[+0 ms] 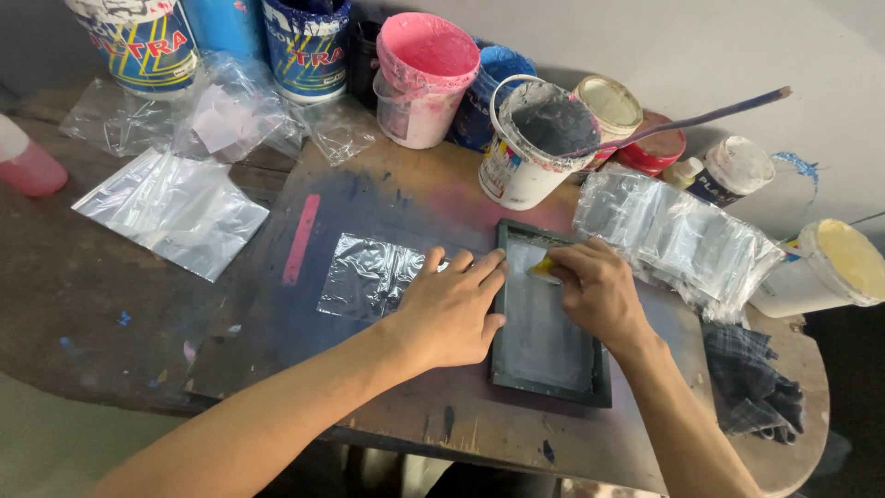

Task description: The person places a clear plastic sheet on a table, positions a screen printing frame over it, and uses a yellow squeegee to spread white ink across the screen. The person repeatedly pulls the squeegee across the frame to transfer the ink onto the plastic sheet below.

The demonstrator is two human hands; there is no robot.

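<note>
The small dark-framed screen, probably light and rigid with a delicate mesh, is pinned to the surface by the left hand flat on its frame edge, while a yellow squeegee is pinched in the right hand grip just above the mesh.

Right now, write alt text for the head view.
A left hand steadies a dark-framed printing screen on a paint-stained table, while the right hand presses a small yellow piece onto its mesh. Paint buckets and clear plastic bags surround them.

dark frame | grey mesh | pink bucket | plaid dark cloth | seemingly yellow scraper
</note>
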